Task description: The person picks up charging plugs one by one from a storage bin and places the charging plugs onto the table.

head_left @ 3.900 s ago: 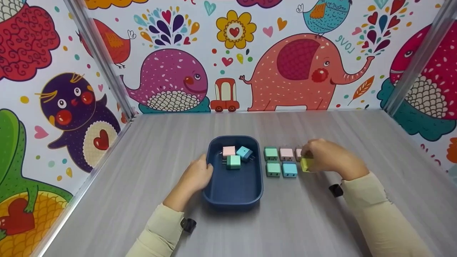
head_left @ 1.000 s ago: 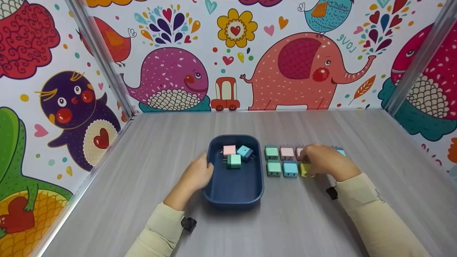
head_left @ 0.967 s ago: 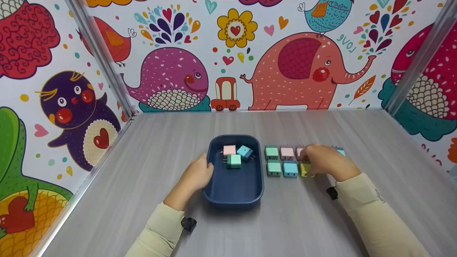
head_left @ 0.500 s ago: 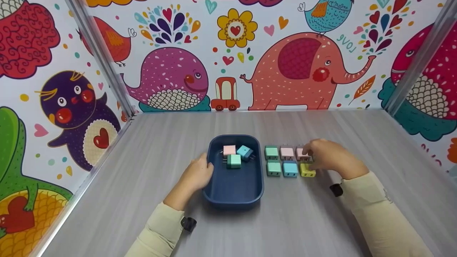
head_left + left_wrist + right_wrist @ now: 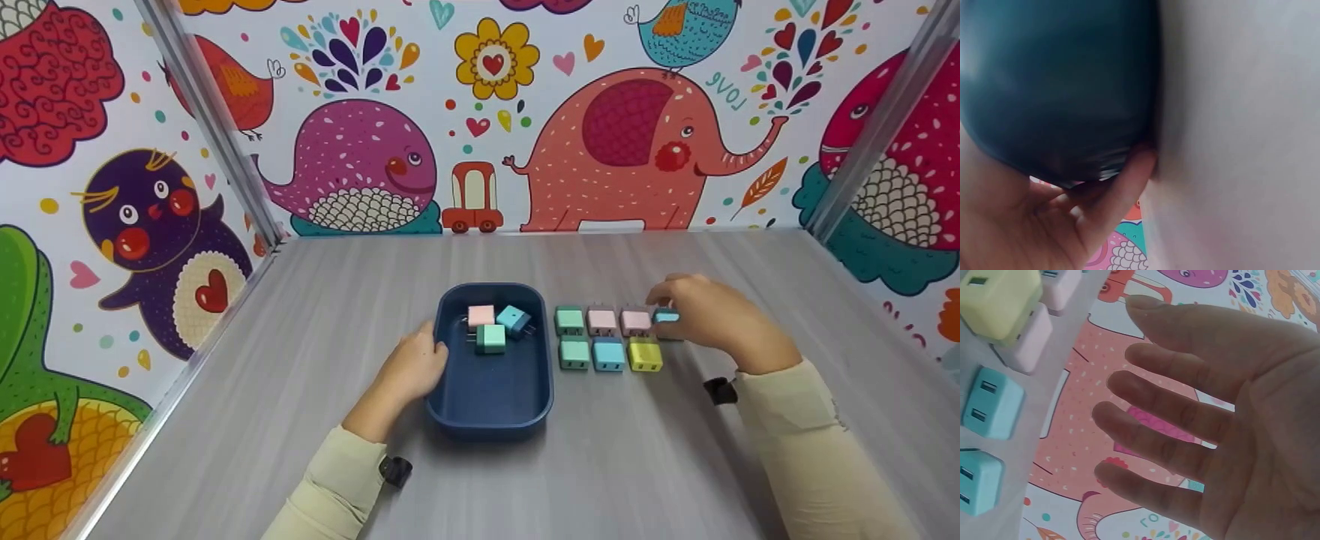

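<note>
My left hand (image 5: 409,364) grips the left wall of a navy blue plastic container (image 5: 491,401), its thumb at the rim. Inside lie a pink charger plug (image 5: 481,316), a blue plug (image 5: 514,321) and a green plug (image 5: 491,339). To the right, more charger plugs stand in two rows, with a yellow plug (image 5: 645,355) ending the front one. My right hand (image 5: 709,315) hovers at the back row's right end, partly covering a blue plug (image 5: 664,316). Its fingers are loosely extended and hold nothing in the right wrist view, where two blue plugs (image 5: 995,404) stand apart from them.
Two pink plugs (image 5: 601,320) and a green plug (image 5: 568,320) fill the rest of the back row. Another green plug (image 5: 574,353) and a blue plug (image 5: 608,355) share the front row. Printed wall panels (image 5: 487,112) bound the grey table (image 5: 337,315).
My right hand has let go of the yellow plug, which now sits in line in the front row. The hand has shifted right and back to the blue plug. My left hand stays put.
</note>
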`<state>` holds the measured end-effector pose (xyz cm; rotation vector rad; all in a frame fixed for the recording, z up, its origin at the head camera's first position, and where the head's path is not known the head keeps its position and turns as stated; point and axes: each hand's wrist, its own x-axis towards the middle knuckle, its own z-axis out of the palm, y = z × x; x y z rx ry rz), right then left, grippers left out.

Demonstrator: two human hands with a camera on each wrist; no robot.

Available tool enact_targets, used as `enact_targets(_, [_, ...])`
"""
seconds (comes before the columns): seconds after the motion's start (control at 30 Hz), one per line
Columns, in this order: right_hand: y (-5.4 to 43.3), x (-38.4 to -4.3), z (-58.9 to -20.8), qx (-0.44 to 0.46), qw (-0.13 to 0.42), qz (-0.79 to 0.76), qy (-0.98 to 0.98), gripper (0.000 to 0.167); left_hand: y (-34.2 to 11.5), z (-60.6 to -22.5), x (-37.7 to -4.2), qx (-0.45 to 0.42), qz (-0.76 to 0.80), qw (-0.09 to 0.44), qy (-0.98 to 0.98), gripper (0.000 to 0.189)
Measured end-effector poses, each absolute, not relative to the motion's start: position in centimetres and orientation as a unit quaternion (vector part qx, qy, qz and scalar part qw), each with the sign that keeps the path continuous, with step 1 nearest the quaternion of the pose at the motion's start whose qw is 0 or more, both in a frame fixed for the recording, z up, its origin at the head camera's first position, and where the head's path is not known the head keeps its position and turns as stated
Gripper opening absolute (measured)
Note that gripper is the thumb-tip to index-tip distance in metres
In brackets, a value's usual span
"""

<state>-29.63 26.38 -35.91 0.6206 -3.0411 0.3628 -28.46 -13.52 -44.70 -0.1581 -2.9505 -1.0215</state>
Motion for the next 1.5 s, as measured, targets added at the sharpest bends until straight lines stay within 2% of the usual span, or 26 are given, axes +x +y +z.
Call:
enact_targets(0.63, [24.7, -28.0, -34.4, 0.195, 0.044, 0.100, -0.975, 0.043, -13.5, -44.6, -28.4, -0.052, -0.328, 0.007, -0.943, 0.052])
enact_targets(1.03, [23.0, -27.4, -34.7, 0.240, 0.079, 0.105, -0.962, 0.039, -13.5, -44.6, -28.4, -0.044, -0.320, 0.004, -0.946, 0.052])
enact_targets(1.5, [20.0, -27.3, -35.0, 0.279, 0.091, 0.116, -0.949, 0.038, -13.4, -44.6, -28.5, -0.036, -0.319, 0.000, -0.947, 0.053])
